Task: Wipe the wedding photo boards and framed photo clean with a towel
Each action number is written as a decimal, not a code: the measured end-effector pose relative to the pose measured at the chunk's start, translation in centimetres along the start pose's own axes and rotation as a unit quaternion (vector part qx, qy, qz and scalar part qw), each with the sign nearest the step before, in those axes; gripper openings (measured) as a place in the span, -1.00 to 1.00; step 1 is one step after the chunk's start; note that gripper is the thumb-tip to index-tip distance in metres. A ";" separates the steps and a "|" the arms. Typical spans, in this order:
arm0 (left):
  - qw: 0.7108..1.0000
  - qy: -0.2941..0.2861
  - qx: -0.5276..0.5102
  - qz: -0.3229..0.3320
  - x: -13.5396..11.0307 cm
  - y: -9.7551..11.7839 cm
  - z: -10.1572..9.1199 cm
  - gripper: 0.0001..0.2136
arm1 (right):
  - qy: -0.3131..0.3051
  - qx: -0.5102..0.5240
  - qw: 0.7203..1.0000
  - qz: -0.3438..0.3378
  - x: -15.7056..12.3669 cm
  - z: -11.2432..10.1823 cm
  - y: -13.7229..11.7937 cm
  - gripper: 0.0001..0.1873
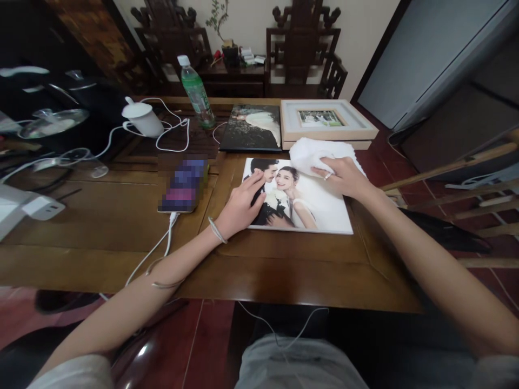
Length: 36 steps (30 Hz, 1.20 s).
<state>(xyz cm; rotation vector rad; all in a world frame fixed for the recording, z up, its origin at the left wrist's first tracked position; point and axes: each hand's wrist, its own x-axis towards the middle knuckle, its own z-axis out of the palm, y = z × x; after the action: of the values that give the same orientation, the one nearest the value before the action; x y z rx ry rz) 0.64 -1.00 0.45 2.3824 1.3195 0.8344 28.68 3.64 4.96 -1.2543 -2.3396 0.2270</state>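
Observation:
A photo panel [324, 208] with a picture of a couple lies flat on the wooden table in front of me. My left hand [243, 204] rests on its left side, fingers stretched out over the picture. At the panel's upper right, my right hand [343, 175] grips a white cloth [312, 154], which may be a paper towel. The cloth covers that corner of the panel. A ring shows on one finger of the right hand, and bangles circle the left wrist and forearm.
Behind the panel lie a dark photo panel [249, 129] and a light-framed picture [357, 121]. A green-labelled bottle [197, 92] and a lidded white cup [144, 119] stand at the back left. A phone [184, 186] on a white cable lies left of my hand on the table [259, 270].

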 end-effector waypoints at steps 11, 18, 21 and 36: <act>1.000 -0.001 -0.001 0.002 -0.1 -0.1 0.1 -0.60 | -0.029 -0.036 0.990 -0.131 -11.0 0.1 -8.0 -0.78; 1.000 -0.009 -0.013 -0.010 0.0 -0.2 0.1 -0.59 | -0.084 -0.043 0.985 -0.141 -10.2 -0.5 -9.4 -0.69; 1.000 -0.003 -0.017 -0.008 0.1 -0.5 0.3 -0.60 | -0.097 -0.042 0.989 -0.105 -6.4 -0.1 -7.6 -0.67; 1.000 -0.006 -0.021 0.000 0.7 -1.2 0.2 -0.58 | -0.058 -0.029 0.995 -0.072 -1.8 1.7 -6.3 -0.71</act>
<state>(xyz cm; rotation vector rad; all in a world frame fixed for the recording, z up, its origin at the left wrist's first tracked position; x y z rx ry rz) 0.24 0.20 -0.09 2.3521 1.2856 0.8375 24.06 -1.29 5.10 -1.1196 -2.5395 0.1894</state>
